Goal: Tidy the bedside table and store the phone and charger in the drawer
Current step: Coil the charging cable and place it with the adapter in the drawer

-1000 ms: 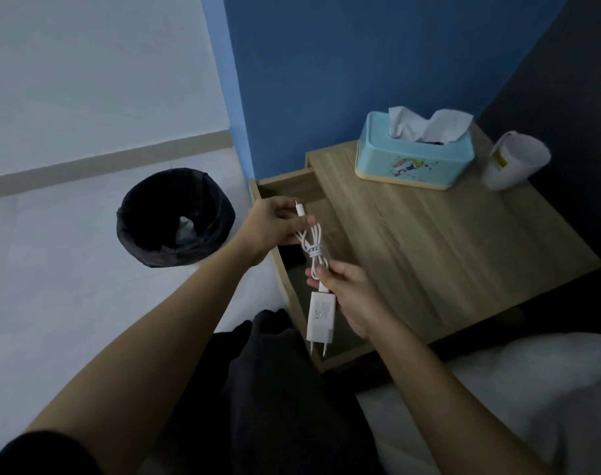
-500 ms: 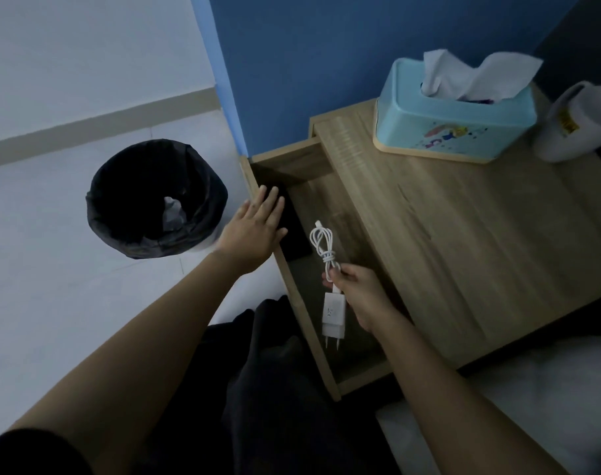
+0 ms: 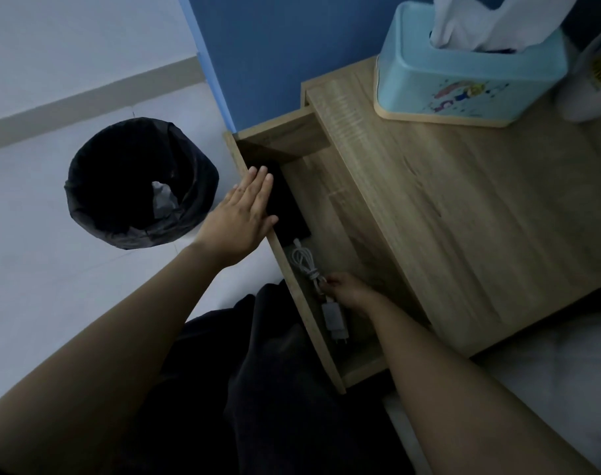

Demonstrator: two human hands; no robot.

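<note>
The wooden bedside table [image 3: 480, 207] has its drawer [image 3: 292, 289] pulled out toward me. A dark phone [image 3: 287, 204] lies flat at the drawer's far end. The white charger [image 3: 333, 315], with its cable coiled in a bundle [image 3: 304, 262], lies low inside the drawer near the front panel. My right hand [image 3: 347, 291] is down in the drawer, fingers pinched on the cable just above the plug block. My left hand [image 3: 242, 217] is flat and spread, resting against the top edge of the drawer's front panel, holding nothing.
A light-blue tissue box [image 3: 463, 77] stands at the back of the tabletop, with a white cup [image 3: 590, 80] lying at the right edge. A black-lined bin [image 3: 137, 183] sits on the floor left of the drawer. A blue wall is behind; white bedding [image 3: 549, 365] lies at the lower right.
My right hand has lowered the charger from above the drawer down into it. My left hand let go of the cable and moved to the drawer's front panel. The camera has leaned closer.
</note>
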